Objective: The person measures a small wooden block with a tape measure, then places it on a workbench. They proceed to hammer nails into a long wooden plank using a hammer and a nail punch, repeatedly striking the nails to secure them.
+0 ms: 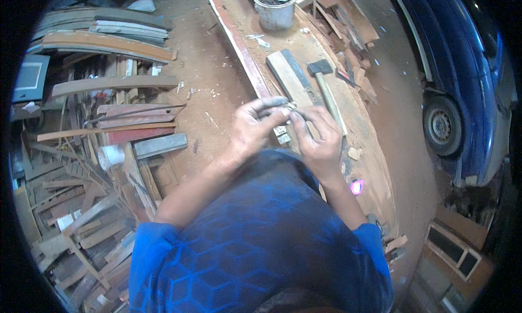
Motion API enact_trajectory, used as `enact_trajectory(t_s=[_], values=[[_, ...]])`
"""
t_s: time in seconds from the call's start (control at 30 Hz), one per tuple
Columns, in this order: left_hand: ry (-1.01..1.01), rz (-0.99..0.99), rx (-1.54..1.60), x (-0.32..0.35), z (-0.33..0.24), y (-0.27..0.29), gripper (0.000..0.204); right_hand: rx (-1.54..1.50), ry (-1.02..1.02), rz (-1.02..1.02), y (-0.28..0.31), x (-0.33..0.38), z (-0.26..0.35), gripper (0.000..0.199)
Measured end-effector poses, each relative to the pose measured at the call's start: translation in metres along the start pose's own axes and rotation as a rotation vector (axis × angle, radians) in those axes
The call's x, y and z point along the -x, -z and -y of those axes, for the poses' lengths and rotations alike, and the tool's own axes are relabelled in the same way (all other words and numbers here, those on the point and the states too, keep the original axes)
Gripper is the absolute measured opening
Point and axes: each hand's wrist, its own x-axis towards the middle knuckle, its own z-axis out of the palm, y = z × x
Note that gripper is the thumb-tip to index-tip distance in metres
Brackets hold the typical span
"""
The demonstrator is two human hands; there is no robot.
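Note:
My left hand (254, 124) and my right hand (316, 133) meet in front of my body, over the near part of a dusty wooden workbench (361, 144). Their fingertips pinch a small pale piece (292, 105) between them. It is too small and too covered by the fingers to name. Just beyond the hands lies a light wooden block (288, 76) with a dark grey strip along its right side. A hammer (321, 68) with a dark head and a wooden handle rests to the right of that block, its handle running down beside my right hand.
A whitish bucket (275, 8) stands at the bench's far end. Stacked boards (109, 47) and loose timber fill the left side. Scrap wood (348, 30) lies along the bench's right edge. A blue vehicle (462, 68) stands at far right. A small pink-lit object (356, 187) sits near my right forearm.

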Motion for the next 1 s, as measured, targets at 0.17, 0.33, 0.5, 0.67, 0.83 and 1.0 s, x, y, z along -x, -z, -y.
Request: enact_trajectory(t_s=[0.17,0.33,0.5,0.67,0.83,1.0], values=[[-0.066,0.070,-0.091,0.014,0.009,-0.004,0.034,-0.109,-0.244,0.060,0.008,0.019,-0.005,0.014],[-0.061,0.121,-0.240,0.013,0.015,-0.010,0.032,-0.129,-0.346,0.095,0.021,0.027,-0.011,0.015],[-0.069,0.112,-0.260,0.011,0.011,-0.025,0.028,-0.096,-0.304,0.028,0.026,0.038,-0.030,0.014],[-0.019,0.100,-0.164,-0.011,0.030,-0.030,0.025,-0.340,-0.485,-0.194,0.024,0.044,-0.037,0.013],[-0.213,-0.037,-0.129,-0.029,0.011,-0.045,0.023,-0.927,-0.779,-0.295,0.038,0.025,-0.045,0.017],[-0.647,-0.041,-0.018,-0.048,-0.060,-0.079,0.031,-1.125,-0.776,-0.248,0.051,0.020,-0.043,0.017]])
